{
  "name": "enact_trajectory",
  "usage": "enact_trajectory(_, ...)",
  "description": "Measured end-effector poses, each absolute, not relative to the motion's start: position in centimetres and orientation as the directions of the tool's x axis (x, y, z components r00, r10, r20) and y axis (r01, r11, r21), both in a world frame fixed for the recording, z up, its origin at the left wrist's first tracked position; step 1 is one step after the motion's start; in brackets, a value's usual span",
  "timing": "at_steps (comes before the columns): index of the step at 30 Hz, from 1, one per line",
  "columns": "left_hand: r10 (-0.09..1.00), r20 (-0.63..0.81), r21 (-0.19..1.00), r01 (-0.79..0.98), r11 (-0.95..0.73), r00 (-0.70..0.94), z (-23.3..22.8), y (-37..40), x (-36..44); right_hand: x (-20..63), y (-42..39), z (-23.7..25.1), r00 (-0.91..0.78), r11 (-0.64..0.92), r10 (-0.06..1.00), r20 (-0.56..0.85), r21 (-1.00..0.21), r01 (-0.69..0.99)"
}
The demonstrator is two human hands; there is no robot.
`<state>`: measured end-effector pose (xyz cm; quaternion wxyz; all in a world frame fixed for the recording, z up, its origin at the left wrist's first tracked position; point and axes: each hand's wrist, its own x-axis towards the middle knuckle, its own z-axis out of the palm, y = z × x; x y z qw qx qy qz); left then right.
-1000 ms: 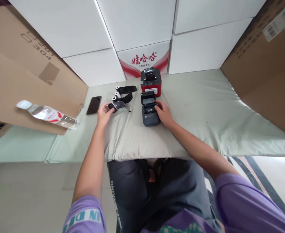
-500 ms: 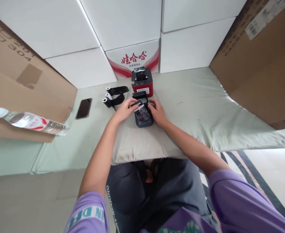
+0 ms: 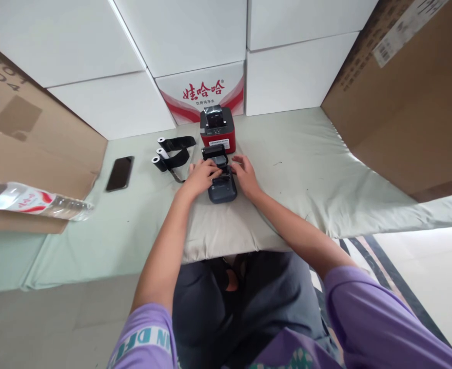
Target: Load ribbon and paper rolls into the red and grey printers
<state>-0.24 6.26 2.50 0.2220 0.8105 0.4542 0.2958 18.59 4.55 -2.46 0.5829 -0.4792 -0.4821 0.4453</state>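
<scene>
A dark blue-grey portable printer [image 3: 222, 192] lies on the cloth-covered table, its black lid [image 3: 214, 150] raised at the far end. My left hand [image 3: 201, 177] reaches over its left side, fingertips bent down into the middle of it. A narrow glossy black strip [image 3: 221, 179] shows by those fingertips; whether they pinch it is hidden. My right hand [image 3: 246, 177] rests at the printer's right edge, fingers apart and thumb side near the opening. Right behind stands a red and black desktop printer [image 3: 218, 141] with a black glossy strip coming out of its top.
Several small rolls with black tails [image 3: 170, 154] lie left of the printers. Farther left are a phone [image 3: 120, 173] and a water bottle [image 3: 37, 200]. White boxes [image 3: 202, 31] line the back; cardboard boxes [image 3: 410, 113] stand at both sides.
The clear-looking glossy black piece that lay over the portable printer's front no longer covers it. My left fingers have moved down into the opening. The view has shifted slightly right.
</scene>
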Motion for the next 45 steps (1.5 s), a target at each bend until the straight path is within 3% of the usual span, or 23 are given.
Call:
enact_trajectory(5,0.864,0.424,0.715,0.484,-0.504,0.273,2.6,4.1,-1.2,18.6,5.1,-2.2,0.033,0.193,0.981,0.191,-0.973,-0.123)
enact_trajectory(8,0.778,0.504,0.694,0.36,-0.624,0.375,2.8,3.0,-1.9,18.7,5.7,-1.9,-0.048,0.207,0.975,0.216,-0.967,-0.149)
enact_trajectory(13,0.792,0.435,0.6,0.517,-0.61,0.429,2.7,2.5,-1.4,19.3,6.2,-1.5,-0.112,0.161,0.977,0.179,-0.974,-0.157)
enact_trajectory(16,0.771,0.487,0.602,0.482,-0.637,0.41,2.8,2.5,-1.3,19.6,5.9,-1.3,-0.104,0.169,0.976,0.189,-0.97,-0.174)
enact_trajectory(20,0.796,0.593,0.688,0.437,-0.579,0.121,3.0,2.8,-1.9,19.6,5.2,-0.9,-0.085,0.227,0.968,0.235,-0.969,-0.094)
enact_trajectory(23,0.854,0.521,0.78,0.418,-0.465,-0.022,2.8,3.3,-1.6,19.5,5.0,-0.9,-0.098,0.261,0.96,0.262,-0.965,-0.029)
enact_trajectory(28,0.954,0.292,0.876,0.382,-0.294,0.064,0.9,4.3,-0.6,19.6,5.7,-1.6,-0.173,0.218,0.958,0.227,-0.974,-0.066)
enact_trajectory(33,0.984,0.034,0.974,0.216,-0.072,0.175,-1.3,5.3,-0.8,20.2,6.2,-1.8,-0.229,0.208,0.949,0.218,-0.976,-0.069)
enact_trajectory(40,0.934,0.073,0.963,0.219,-0.157,0.351,-1.0,5.6,-2.6,20.3,5.1,-1.2,-0.264,0.359,0.902,0.341,-0.933,0.022)
enact_trajectory(45,0.956,0.178,0.946,0.226,-0.231,0.233,-2.0,4.3,-2.5,19.3,3.6,-0.8,-0.112,0.253,0.963,0.244,-0.964,0.076)
